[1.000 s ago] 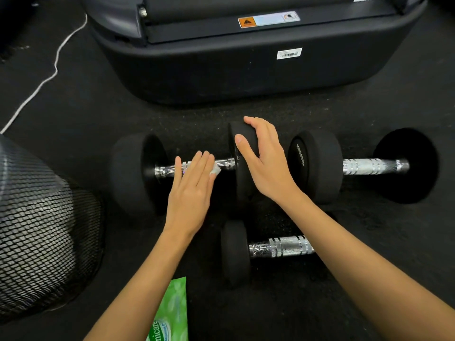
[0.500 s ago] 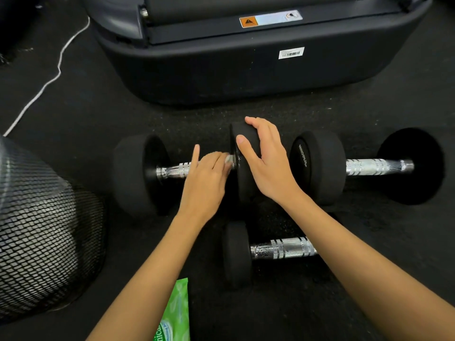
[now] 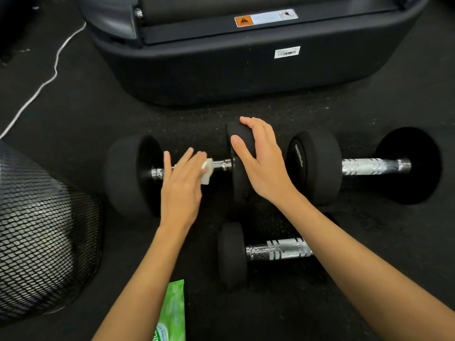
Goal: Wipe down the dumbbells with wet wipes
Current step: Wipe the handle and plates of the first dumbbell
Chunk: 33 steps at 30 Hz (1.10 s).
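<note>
Three black dumbbells with chrome handles lie on the dark floor. My left hand [image 3: 183, 183] presses a white wet wipe [image 3: 207, 171] around the handle of the left dumbbell [image 3: 128, 173]. My right hand [image 3: 261, 161] grips the top of that dumbbell's right head, holding it still. A second dumbbell [image 3: 317, 166] lies to the right, in line with the first. A smaller dumbbell [image 3: 232, 254] lies nearer to me, its right end hidden under my right forearm.
A green wet-wipe pack [image 3: 172, 313] lies at the bottom edge between my arms. A black mesh bin [image 3: 37, 232] stands at the left. A large black machine base [image 3: 246, 60] fills the back. A white cable [image 3: 49, 77] runs across the floor at far left.
My left hand slid the wipe right along the handle toward the right head, then back left to the handle's middle. My right hand stayed on the dumbbell head.
</note>
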{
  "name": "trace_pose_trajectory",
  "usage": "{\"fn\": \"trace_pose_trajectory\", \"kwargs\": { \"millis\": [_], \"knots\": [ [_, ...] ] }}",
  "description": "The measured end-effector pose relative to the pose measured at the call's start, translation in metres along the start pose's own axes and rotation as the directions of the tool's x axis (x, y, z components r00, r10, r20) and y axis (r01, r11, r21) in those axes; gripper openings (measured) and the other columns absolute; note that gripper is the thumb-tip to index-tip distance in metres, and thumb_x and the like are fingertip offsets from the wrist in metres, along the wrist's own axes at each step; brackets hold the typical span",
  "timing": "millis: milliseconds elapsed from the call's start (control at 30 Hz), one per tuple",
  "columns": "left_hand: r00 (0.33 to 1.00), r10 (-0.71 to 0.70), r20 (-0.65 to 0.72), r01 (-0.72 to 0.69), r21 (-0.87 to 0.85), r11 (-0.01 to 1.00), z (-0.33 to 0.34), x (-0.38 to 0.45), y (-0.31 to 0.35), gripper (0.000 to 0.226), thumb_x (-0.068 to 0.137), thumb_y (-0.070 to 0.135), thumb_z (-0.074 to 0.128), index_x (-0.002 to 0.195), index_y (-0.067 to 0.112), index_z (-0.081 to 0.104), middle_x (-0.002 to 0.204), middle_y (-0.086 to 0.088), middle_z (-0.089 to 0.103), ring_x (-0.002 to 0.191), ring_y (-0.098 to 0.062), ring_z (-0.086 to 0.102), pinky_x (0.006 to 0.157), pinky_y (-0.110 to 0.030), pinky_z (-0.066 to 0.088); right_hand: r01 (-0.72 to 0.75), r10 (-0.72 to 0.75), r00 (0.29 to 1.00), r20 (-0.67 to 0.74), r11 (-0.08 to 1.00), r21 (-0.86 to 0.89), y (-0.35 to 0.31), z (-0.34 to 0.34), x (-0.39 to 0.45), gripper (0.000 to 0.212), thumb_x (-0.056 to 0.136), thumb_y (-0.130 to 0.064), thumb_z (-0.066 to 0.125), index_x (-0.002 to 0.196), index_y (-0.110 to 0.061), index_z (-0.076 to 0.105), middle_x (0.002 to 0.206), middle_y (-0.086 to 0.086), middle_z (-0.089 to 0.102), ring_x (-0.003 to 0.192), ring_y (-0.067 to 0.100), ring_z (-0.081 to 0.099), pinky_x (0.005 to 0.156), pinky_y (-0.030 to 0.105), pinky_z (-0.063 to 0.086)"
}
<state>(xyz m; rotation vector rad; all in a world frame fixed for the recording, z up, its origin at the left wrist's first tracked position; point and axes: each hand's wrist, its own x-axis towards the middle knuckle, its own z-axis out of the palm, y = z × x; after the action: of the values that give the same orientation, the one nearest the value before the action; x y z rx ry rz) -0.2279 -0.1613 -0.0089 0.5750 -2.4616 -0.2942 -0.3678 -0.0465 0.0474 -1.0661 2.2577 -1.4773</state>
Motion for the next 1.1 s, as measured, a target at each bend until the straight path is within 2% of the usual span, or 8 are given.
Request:
{"fn": "trace_pose_trajectory", "kwargs": {
  "millis": [167,300,433,567,700,867,1000,1100],
  "knots": [
    [0.994,0.0,0.113,-0.006,0.057,0.998,0.006,0.016,0.03,0.031,0.093,0.012,0.045,0.111,-0.001,0.067,0.104,-0.011,0.071,0.105,-0.027,0.067,0.121,-0.05,0.011,-0.002,0.002,1.0,-0.016,1.0,-0.002,0.0,0.001,0.0,0.044,0.099,-0.034,0.048,0.139,-0.016,0.043,0.144,0.001,0.038,0.133,0.01,0.037,0.103,0.017,0.031],
    [0.941,-0.133,0.31,0.083,0.168,0.982,-0.004,0.05,0.041,0.022,0.094,0.009,0.048,0.073,0.015,0.051,0.063,0.005,0.047,0.072,-0.024,0.061,0.123,-0.045,0.007,0.002,-0.002,1.0,-0.005,1.0,-0.01,0.0,0.0,0.0,0.045,0.099,-0.035,0.048,0.14,-0.016,0.043,0.144,0.001,0.038,0.132,0.01,0.038,0.102,0.019,0.032],
    [0.803,-0.393,0.448,0.313,0.245,0.918,-0.022,0.078,0.015,0.032,0.099,0.018,0.04,0.083,0.004,0.063,0.089,-0.014,0.063,0.101,-0.036,0.058,0.118,-0.047,0.021,0.002,-0.002,1.0,0.001,1.0,-0.019,0.0,-0.001,0.0,0.045,0.099,-0.035,0.048,0.14,-0.016,0.043,0.143,0.0,0.037,0.132,0.009,0.038,0.1,0.014,0.03],
    [0.616,-0.549,0.565,0.533,0.215,0.818,-0.022,0.091,0.006,0.03,0.098,0.02,0.041,0.116,0.002,0.057,0.111,-0.016,0.058,0.099,-0.031,0.057,0.084,-0.039,0.046,0.001,-0.001,1.0,-0.001,1.0,-0.015,0.0,0.0,-0.001,0.045,0.1,-0.035,0.047,0.14,-0.017,0.042,0.144,0.001,0.036,0.132,0.01,0.037,0.097,0.01,0.028],
    [0.523,-0.445,0.727,0.496,0.164,0.852,-0.019,0.103,0.026,0.028,0.098,0.021,0.039,0.119,0.013,0.055,0.114,-0.008,0.06,0.108,-0.025,0.054,0.105,-0.042,0.032,-0.004,0.004,1.0,0.004,1.0,-0.006,0.001,0.0,-0.002,0.045,0.099,-0.036,0.047,0.14,-0.018,0.042,0.145,0.0,0.035,0.131,0.011,0.038,0.1,0.016,0.031],
    [0.736,-0.386,0.556,0.398,0.107,0.911,-0.025,0.073,0.005,0.046,0.103,0.038,0.037,0.059,0.027,0.046,0.062,0.007,0.053,0.085,-0.018,0.06,0.104,-0.04,0.021,0.005,-0.005,1.0,-0.002,1.0,0.007,0.002,0.0,-0.002,0.044,0.099,-0.036,0.048,0.14,-0.019,0.042,0.143,0.0,0.036,0.131,0.009,0.037,0.096,0.008,0.029],
    [0.918,-0.191,0.348,0.164,0.106,0.981,-0.017,0.047,0.022,0.032,0.103,0.03,0.038,0.074,0.03,0.05,0.067,0.014,0.052,0.086,-0.011,0.059,0.111,-0.042,0.02,0.009,-0.009,1.0,-0.017,1.0,0.013,0.003,0.001,-0.001,0.044,0.099,-0.036,0.049,0.139,-0.017,0.044,0.142,0.0,0.038,0.13,0.01,0.039,0.099,0.013,0.033],
    [0.952,-0.086,0.295,0.082,0.026,0.996,-0.009,0.03,0.031,0.026,0.099,0.03,0.042,0.108,0.02,0.064,0.108,0.007,0.068,0.112,-0.011,0.058,0.117,-0.042,0.016,0.008,-0.008,1.0,-0.018,1.0,0.008,0.003,0.002,0.0,0.044,0.099,-0.036,0.049,0.139,-0.017,0.044,0.142,0.001,0.038,0.13,0.01,0.04,0.1,0.014,0.033]
  ]
}}
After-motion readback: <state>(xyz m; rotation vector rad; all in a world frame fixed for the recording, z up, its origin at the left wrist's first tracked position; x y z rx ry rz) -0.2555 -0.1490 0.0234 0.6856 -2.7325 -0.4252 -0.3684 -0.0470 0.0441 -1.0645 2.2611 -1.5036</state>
